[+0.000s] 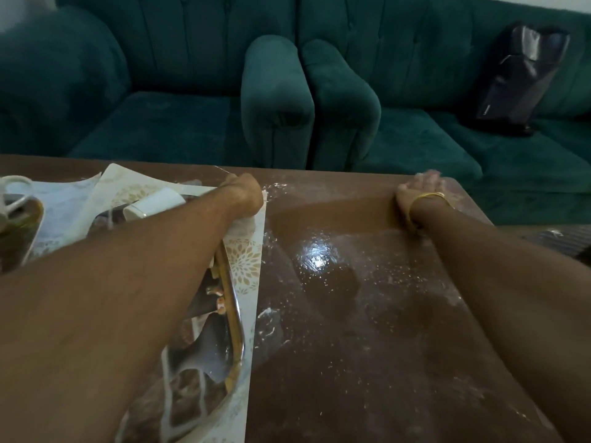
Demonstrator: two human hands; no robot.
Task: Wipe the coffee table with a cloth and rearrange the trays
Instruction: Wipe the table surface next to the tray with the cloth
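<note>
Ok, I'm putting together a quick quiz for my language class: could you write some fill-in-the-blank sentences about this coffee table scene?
1. The gold bangle is on the person's ___ wrist.
2. The dark bag rests on a ___ sofa.
3. The left hand holds the white floral tray, where a white cup lies on its ___.
4. White specks are scattered over the brown ___.

Missing words: right; green; side; table.
</note>
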